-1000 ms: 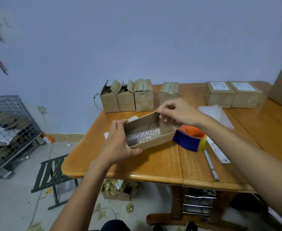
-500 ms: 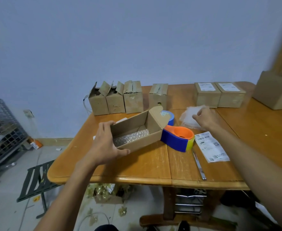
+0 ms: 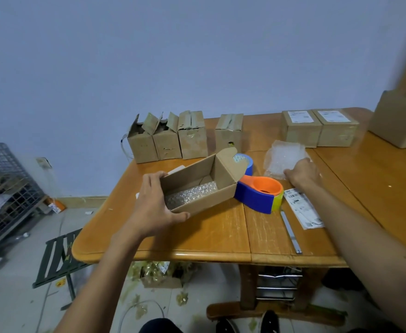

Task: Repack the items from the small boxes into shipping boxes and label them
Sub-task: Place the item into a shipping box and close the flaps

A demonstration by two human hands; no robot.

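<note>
My left hand (image 3: 155, 207) grips the near left end of an open brown shipping box (image 3: 221, 171) that lies on the wooden table (image 3: 211, 236). Bubble wrap (image 3: 190, 194) lines the bottom of the box. My right hand (image 3: 301, 174) rests on a loose sheet of clear bubble wrap (image 3: 283, 157) to the right, fingers pressed on its near edge. Several small worn boxes (image 3: 168, 138) stand in a row at the table's back edge, some with open flaps. Two sealed, labelled boxes (image 3: 319, 128) stand at the back right.
An orange and blue tape dispenser (image 3: 259, 193) lies right of the open box, a blue tape roll (image 3: 244, 162) behind it. A printed label sheet (image 3: 302, 210) and a thin metal blade (image 3: 290, 233) lie near the front right. A larger carton (image 3: 399, 118) stands far right. A wire cage (image 3: 2, 188) stands left.
My right hand left the open box's flap and moved right to the loose bubble wrap sheet. My left hand kept its hold on the box. The view swung to the right.
</note>
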